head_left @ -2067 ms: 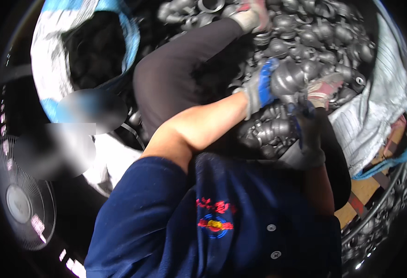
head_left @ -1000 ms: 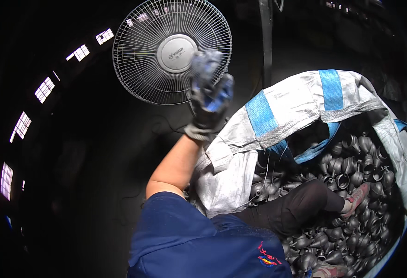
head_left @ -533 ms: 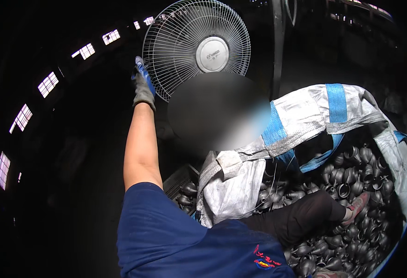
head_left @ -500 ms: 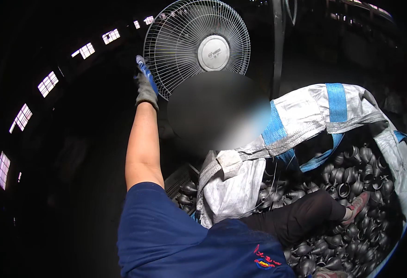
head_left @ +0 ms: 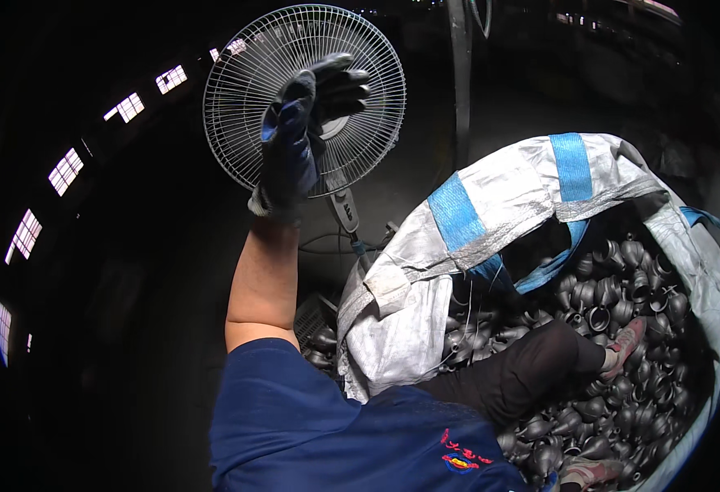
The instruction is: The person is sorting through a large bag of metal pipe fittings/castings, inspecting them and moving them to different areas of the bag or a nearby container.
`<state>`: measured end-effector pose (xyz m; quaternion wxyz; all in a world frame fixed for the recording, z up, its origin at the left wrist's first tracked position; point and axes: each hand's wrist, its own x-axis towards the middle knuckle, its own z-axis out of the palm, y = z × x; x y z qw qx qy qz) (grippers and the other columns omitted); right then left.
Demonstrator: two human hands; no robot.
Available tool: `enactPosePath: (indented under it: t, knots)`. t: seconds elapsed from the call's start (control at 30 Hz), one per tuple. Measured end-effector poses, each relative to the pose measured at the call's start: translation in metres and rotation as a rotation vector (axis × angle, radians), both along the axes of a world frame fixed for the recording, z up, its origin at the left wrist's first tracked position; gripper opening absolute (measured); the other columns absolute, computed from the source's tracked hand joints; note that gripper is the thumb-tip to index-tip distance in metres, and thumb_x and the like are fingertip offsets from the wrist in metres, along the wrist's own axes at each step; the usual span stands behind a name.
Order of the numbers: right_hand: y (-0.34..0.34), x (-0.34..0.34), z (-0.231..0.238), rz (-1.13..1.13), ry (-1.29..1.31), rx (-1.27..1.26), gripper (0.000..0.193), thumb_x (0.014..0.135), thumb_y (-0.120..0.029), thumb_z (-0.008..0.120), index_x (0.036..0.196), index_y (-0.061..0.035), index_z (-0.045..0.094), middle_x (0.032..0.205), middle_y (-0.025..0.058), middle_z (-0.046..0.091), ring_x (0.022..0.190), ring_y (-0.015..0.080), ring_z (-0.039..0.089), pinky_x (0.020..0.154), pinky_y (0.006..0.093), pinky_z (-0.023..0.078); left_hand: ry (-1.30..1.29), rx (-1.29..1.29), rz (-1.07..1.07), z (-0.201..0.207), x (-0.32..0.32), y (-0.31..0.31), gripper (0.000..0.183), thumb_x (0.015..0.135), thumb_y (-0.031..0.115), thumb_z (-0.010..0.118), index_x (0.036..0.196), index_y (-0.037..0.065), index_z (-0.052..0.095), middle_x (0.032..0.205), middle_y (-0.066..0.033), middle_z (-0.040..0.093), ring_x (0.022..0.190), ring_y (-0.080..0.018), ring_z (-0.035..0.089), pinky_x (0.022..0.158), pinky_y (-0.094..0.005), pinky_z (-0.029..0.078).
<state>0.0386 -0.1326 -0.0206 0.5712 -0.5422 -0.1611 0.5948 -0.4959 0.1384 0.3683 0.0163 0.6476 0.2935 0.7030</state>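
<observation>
My left hand (head_left: 294,139), in a grey and blue work glove, is raised in front of the round wire grille of a pedestal fan (head_left: 237,107). Its fingers stretch out to the right, apart from one another, and nothing shows in them. Whether the glove touches the grille I cannot tell. Behind the hand, the fan's hub is mostly covered; its grey neck with buttons (head_left: 344,211) shows below. My right hand is out of sight.
A large white woven sack with blue straps (head_left: 524,184) stands open at the right. Many dark, bulb-shaped metal parts (head_left: 614,410) fill it, and my legs and red shoes (head_left: 624,348) are among them. A dark post (head_left: 461,82) rises behind; a cable (head_left: 323,239) runs near the fan's stand.
My left hand has moved from the grille's left edge to in front of its middle, its fingers now spread. The fan and sack sit further left in view.
</observation>
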Motion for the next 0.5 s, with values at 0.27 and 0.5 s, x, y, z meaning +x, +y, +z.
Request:
enactPosePath:
  t: [0.27,0.5]
  knots:
    - [0.021,0.010,-0.012,0.013,0.098,-0.023,0.025,0.094,-0.027,0.042,0.104,-0.0090,0.056,0.063,-0.0011,0.052,0.045,0.0056,0.043,0.039,0.0180,0.032,-0.303,-0.252,-0.043,-0.054,0.011,0.058,0.034,0.088,0.035,0.059,0.113,0.013,0.062,0.075,0.0015,0.055,0.062,-0.0069,0.051,0.056,-0.0206,0.045]
    - [-0.012,0.018,-0.026,-0.075,0.195,-0.130,0.025,0.094,-0.028,0.042,0.102,-0.0094,0.056,0.062,-0.0007,0.052,0.044,0.0061,0.043,0.038,0.0185,0.033,-0.066,-0.852,-1.179,-0.145,0.228,-0.002,0.023,0.092,0.020,0.054,0.106,0.003,0.059,0.102,-0.0079,0.063,0.089,-0.0152,0.063,0.076,-0.0255,0.050]
